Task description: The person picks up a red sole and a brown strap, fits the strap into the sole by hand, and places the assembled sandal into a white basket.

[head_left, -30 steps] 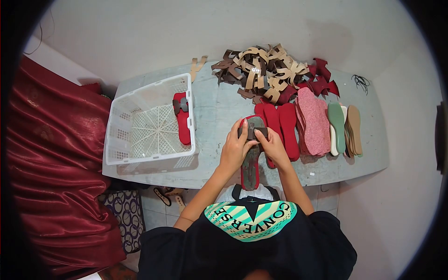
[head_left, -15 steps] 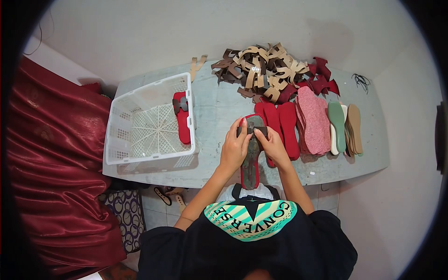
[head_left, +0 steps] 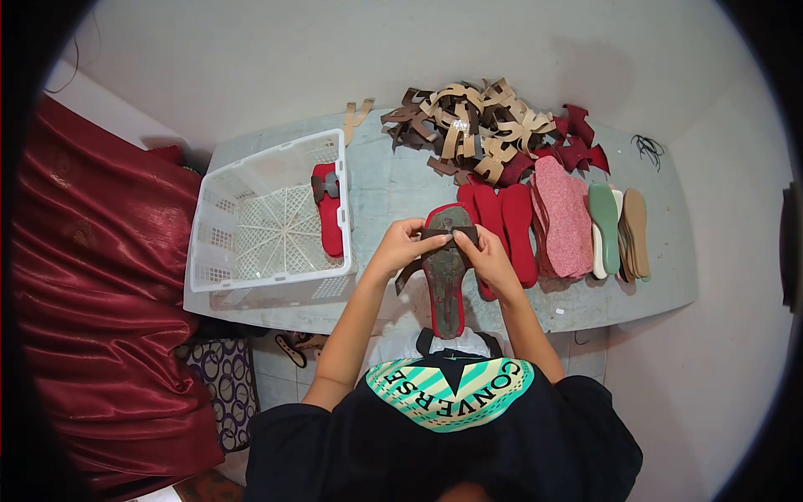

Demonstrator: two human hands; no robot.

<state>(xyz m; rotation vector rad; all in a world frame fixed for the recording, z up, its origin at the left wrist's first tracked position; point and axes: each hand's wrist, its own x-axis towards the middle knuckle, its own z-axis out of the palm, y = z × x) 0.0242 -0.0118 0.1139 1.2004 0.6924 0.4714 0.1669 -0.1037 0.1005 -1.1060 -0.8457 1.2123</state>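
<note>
My left hand point(head_left: 404, 248) and my right hand point(head_left: 485, 258) meet over the upper part of a red-edged sole point(head_left: 447, 293), its grey underside facing up. Between them they pinch dark brown strap ends point(head_left: 462, 233) folded over that underside. Another part of the dark strap point(head_left: 407, 274) sticks out at the sole's left edge, below my left hand. Both thumbs press near the middle of the sole. Just right of it lie red soles point(head_left: 519, 238), partly covered by my right hand.
A white basket point(head_left: 201, 243) at the left holds a red sandal point(head_left: 329, 222) with a dark strap. Brown, beige and dark red straps point(head_left: 477, 117) are piled at the back. Pink soles point(head_left: 562, 217), green soles point(head_left: 604, 219) and tan soles point(head_left: 636, 226) stand in a row at the right.
My left hand has shifted left and turned, its thumb now lying across the strap. A strap part has come into view at the sole's left edge. My right hand has hardly moved.
</note>
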